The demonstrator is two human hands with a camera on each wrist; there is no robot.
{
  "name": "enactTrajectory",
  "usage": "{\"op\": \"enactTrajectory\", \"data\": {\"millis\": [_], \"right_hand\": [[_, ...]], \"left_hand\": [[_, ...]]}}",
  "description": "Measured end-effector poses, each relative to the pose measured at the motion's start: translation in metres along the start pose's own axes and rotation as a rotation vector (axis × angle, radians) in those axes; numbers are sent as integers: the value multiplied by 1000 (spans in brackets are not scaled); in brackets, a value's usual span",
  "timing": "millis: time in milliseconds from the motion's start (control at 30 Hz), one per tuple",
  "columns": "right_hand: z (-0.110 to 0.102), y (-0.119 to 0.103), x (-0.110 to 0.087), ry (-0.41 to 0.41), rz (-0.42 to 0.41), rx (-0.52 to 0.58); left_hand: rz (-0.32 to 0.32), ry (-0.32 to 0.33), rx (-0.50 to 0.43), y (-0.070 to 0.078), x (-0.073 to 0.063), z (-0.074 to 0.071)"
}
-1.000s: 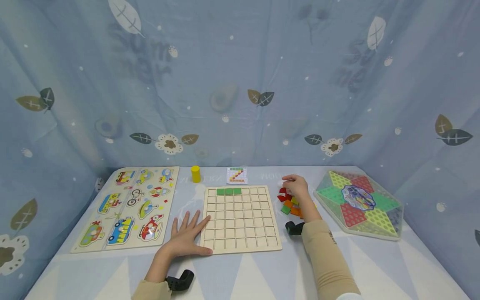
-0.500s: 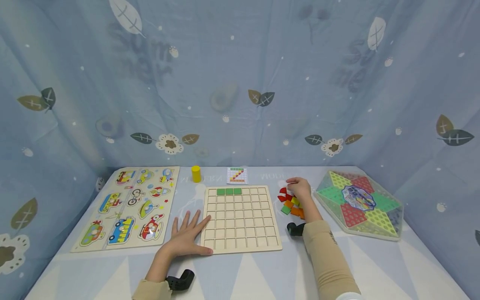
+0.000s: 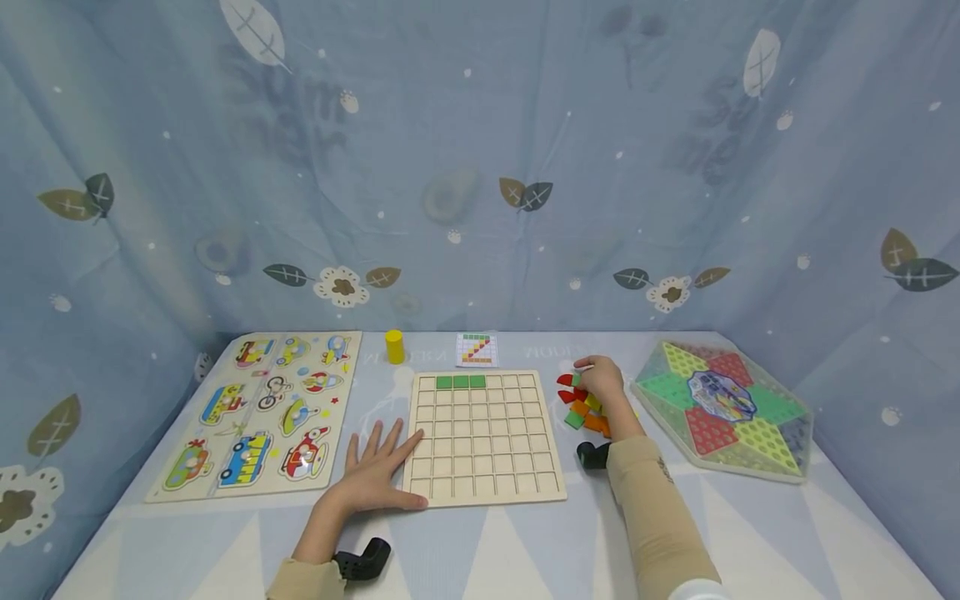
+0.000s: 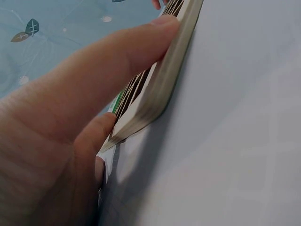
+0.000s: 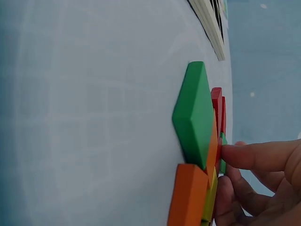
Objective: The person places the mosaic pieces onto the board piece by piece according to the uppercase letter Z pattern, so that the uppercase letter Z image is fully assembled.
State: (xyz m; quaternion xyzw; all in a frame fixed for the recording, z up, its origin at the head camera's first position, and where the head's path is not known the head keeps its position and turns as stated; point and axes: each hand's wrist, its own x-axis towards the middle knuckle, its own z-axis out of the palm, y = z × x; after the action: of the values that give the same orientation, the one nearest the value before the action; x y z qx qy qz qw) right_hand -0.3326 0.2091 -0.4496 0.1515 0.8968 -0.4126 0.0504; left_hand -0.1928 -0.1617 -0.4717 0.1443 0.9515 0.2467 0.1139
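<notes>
Spread fingers of my left hand [image 3: 369,479] rest on the left edge of a wooden grid board [image 3: 480,450]; in the left wrist view its thumb [image 4: 141,44] presses the board's corner side. Three green squares [image 3: 461,382] sit in the board's top row. To the right of it, my right hand [image 3: 602,382] is over a pile of small coloured blocks, its thumb and fingers pinching a green block [image 5: 223,165]. Close by lie red blocks [image 3: 566,397], orange blocks [image 3: 592,422], a yellow block [image 5: 210,195] and another green block [image 5: 194,113].
A pattern card [image 3: 477,351] and a yellow cylinder [image 3: 394,347] stand behind the board. On the left lies a vehicle puzzle board [image 3: 255,417]; on the right, a hexagonal star-patterned game box [image 3: 720,408]. A blue curtain [image 3: 450,167] surrounds the table.
My right hand has shifted slightly right and lowered onto the pile, and a green block now shows at its fingertips. The left hand stays on the board's edge.
</notes>
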Motion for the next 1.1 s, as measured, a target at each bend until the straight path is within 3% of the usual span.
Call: {"op": "enactTrajectory", "data": {"millis": [200, 433, 633, 1100], "right_hand": [[0, -2, 2, -2, 18, 8], [-4, -7, -3, -5, 17, 172], [-1, -14, -6, -3, -19, 243], [24, -22, -10, -112, -36, 404]], "left_hand": [[-5, 4, -3, -1, 1, 1], [3, -1, -8, 0, 1, 0], [3, 8, -1, 0, 0, -1], [7, 6, 3, 0, 1, 0]]}}
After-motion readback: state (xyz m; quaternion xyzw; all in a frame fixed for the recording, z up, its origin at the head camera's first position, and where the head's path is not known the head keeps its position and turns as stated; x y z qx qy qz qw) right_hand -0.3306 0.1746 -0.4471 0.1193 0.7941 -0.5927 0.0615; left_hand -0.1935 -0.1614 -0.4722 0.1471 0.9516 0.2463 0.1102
